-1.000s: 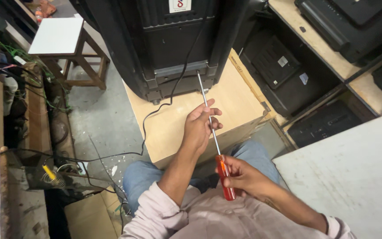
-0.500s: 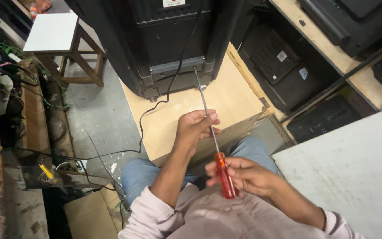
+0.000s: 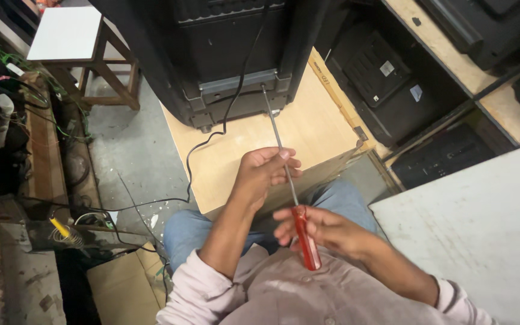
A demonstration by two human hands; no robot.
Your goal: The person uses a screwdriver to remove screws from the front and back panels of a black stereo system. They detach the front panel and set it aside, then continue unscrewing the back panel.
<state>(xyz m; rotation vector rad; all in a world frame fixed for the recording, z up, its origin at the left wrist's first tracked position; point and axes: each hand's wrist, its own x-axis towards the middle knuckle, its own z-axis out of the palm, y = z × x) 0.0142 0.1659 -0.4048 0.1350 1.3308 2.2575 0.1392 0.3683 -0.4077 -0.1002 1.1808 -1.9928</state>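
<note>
On the plywood board (image 3: pixel 314 129), near its far edge, stands the black speaker cabinet (image 3: pixel 224 54). The screwdriver (image 3: pixel 290 192) (red handle) has come closer to its base; right hand (image 3: pixel 326 232) grips the handle, left hand (image 3: pixel 263 174) pinches the shaft, so the tip now looks seated.

This is an electronics repair workshop: a large black speaker cabinet (image 3: pixel 224 54) stands on a plywood board (image 3: pixel 308 138), more black equipment cases (image 3: pixel 386 84) sit stacked on rough wooden shelves (image 3: pixel 452 66), tangled wires (image 3: pixel 25 78) and a yellow-handled soldering iron (image 3: pixel 61 229) lie beside a bare concrete floor (image 3: pixel 127 162), and a small wooden stool (image 3: pixel 73 42) stands nearby
</note>
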